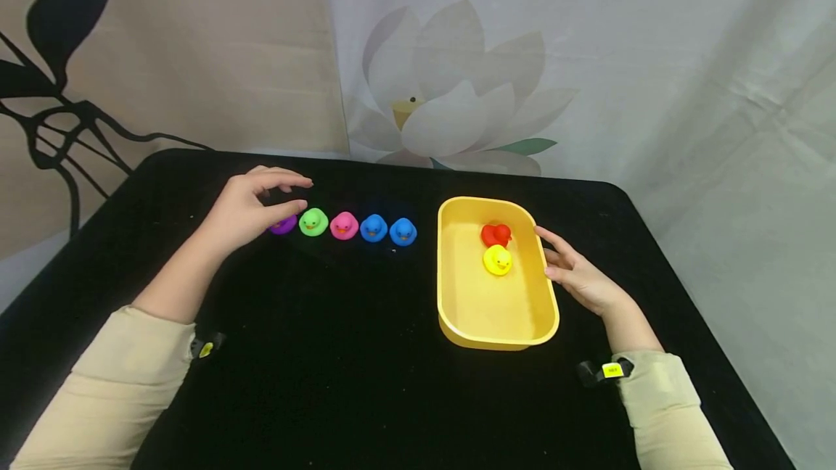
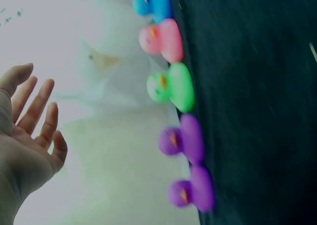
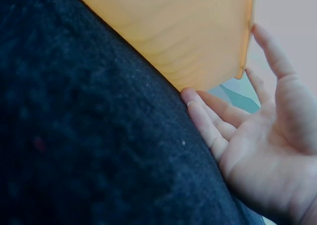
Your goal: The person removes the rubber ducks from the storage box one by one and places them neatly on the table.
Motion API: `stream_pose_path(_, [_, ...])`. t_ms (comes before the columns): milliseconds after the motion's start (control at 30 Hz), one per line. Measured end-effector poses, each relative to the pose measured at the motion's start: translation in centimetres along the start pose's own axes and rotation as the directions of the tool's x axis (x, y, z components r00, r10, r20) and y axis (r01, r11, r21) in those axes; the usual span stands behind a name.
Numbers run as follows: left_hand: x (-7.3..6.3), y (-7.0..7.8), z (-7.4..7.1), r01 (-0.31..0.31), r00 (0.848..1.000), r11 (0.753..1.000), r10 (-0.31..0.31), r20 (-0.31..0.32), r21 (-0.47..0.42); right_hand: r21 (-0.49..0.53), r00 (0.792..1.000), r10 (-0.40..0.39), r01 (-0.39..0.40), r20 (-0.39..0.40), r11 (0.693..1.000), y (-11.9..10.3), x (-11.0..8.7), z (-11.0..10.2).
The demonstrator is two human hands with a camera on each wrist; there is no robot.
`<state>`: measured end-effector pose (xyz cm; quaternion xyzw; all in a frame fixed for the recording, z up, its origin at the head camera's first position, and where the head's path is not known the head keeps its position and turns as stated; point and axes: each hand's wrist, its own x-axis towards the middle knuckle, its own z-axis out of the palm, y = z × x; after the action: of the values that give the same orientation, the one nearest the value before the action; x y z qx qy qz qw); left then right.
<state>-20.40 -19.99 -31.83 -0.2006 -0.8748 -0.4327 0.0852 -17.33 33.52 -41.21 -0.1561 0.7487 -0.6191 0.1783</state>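
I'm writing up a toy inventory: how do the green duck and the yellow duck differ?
The green duck sits on the black table; the yellow duck is inside the yellow tub. The green duck stands between a purple duck and a pink duck; the yellow duck has a red duck beside it. Both are toy ducks.

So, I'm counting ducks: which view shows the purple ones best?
Left wrist: two purple ducks show whole there, though slightly blurred. The head view shows only one, partly hidden by the left hand; the right wrist view shows none.
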Motion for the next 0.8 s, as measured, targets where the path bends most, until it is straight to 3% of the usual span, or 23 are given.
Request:
stream_pose_path(333, [0.0, 3.6, 2.8, -0.105, 0.994, 0.993, 0.104, -0.011, -0.061, 0.003, 1.0, 0.0, 0.0, 0.0, 1.0, 0.0, 0.0, 0.0])
stream_pose_path(800, [0.4, 6.8, 7.9, -0.212, 0.976, 0.953, 0.217, -0.001, -0.218, -0.005, 1.0, 0.01, -0.01, -0.005, 1.0, -0.3, 0.0, 0.0])
